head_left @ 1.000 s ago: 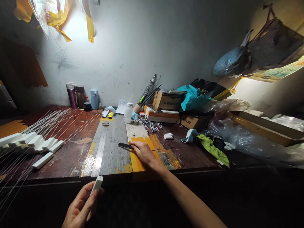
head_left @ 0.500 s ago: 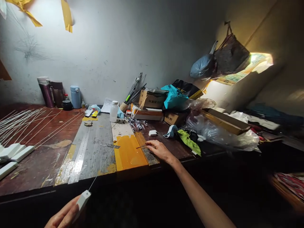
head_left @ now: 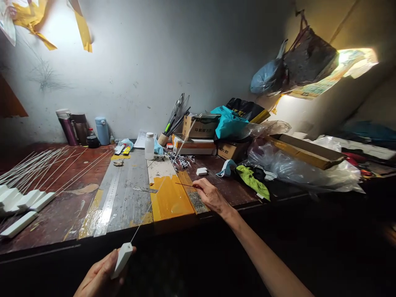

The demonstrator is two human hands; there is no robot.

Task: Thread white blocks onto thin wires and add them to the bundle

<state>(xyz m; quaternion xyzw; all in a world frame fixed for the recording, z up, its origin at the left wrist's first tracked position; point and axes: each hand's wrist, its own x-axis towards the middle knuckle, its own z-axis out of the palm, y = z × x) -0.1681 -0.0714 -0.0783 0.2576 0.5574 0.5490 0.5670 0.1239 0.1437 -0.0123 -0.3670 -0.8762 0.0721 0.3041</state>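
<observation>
Low in front of the bench, my left hand point(head_left: 100, 274) grips a white rectangular block point(head_left: 123, 260). A thin pale rod point(head_left: 140, 227) sticks out of the block's end and slants up across the bench edge. My right hand point(head_left: 212, 197) pinches a thin dark stick point(head_left: 184, 184) between thumb and fingers, its tip pointing left over the orange-yellow taped board point(head_left: 170, 202). A small metal ruler point(head_left: 144, 189) lies left of that board. Just beyond my right hand is a small white block point(head_left: 201, 171).
More white blocks with long rods point(head_left: 43, 201) lie at the left. A long steel ruler point(head_left: 107, 206) rests on the grey board. Behind stand a white bottle point(head_left: 149, 148), flasks point(head_left: 102, 131) and cardboard boxes point(head_left: 201, 128). Plastic bags and a green cloth point(head_left: 252, 181) lie at the right.
My left hand has moved right and slightly up with the white block. My right hand has shifted slightly right, its dark stick now tilted with the tip higher. The view has turned a little.
</observation>
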